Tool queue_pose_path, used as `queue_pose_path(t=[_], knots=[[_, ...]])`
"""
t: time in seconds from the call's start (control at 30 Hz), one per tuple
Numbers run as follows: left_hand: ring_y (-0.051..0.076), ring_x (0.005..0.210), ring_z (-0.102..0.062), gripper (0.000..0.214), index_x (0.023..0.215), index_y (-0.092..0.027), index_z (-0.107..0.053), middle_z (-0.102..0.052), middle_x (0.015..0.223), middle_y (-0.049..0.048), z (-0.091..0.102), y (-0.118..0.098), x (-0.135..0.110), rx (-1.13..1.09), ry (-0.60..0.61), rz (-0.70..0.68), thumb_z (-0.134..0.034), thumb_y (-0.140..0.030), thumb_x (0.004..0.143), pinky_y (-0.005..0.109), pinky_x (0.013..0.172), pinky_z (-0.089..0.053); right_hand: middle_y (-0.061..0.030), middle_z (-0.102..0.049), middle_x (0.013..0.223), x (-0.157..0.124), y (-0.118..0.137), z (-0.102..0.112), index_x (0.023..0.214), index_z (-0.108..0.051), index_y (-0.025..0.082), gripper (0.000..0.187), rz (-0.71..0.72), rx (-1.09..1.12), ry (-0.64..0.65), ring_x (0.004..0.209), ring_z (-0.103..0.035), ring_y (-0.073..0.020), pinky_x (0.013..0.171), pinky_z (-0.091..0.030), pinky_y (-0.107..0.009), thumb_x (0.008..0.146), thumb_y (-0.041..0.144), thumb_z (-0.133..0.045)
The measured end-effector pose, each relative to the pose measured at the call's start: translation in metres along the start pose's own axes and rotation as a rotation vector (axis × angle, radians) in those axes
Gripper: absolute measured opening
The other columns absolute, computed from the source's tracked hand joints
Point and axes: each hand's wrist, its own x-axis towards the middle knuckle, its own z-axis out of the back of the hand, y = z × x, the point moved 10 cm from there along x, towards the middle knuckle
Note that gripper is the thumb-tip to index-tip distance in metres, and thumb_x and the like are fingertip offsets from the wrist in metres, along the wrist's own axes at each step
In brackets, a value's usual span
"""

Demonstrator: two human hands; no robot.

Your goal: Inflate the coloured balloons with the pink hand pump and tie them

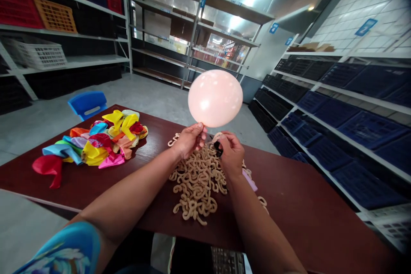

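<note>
Left hand (190, 140) is pinching the pink balloon (215, 98) at its neck, I'd guess to keep air from leaking. The balloon's floating right above that hand, neck pointing down-left into the fingertips, long axis leaning up and right. Just beside it, the right hand (231, 150) is clamping what looks like a beige curl (217, 137). More curls (199, 175) are lying below both hands on the table (282, 197).
</note>
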Motion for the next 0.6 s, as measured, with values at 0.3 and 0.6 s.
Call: queue_pose_path(t=[0.3,0.6], knots=[[0.008,0.041,-0.051,0.031,0.084,-0.012,-0.055,-0.059,0.07,0.0028,-0.019,0.013,-0.009,0.041,0.024,0.025,-0.057,-0.042,0.075,0.019,0.033,-0.037,-0.0052,-0.061,0.098,-0.005,0.011,-0.014,0.077,-0.063,0.018,0.015,0.116,-0.08,0.135,0.096,-0.056,-0.0166,0.086,-0.044,-0.035,0.075,0.031,-0.058],[0.006,0.04,-0.041,0.029,0.078,-0.013,-0.058,-0.048,0.051,-0.0024,0.0,0.017,-0.003,0.155,-0.102,0.004,-0.055,-0.042,0.076,0.017,0.035,-0.027,-0.0063,-0.061,0.104,-0.015,0.033,-0.031,0.096,-0.063,0.021,0.023,0.46,-0.579,0.256,0.099,-0.054,-0.0165,0.09,-0.042,-0.035,0.084,0.024,-0.044]])
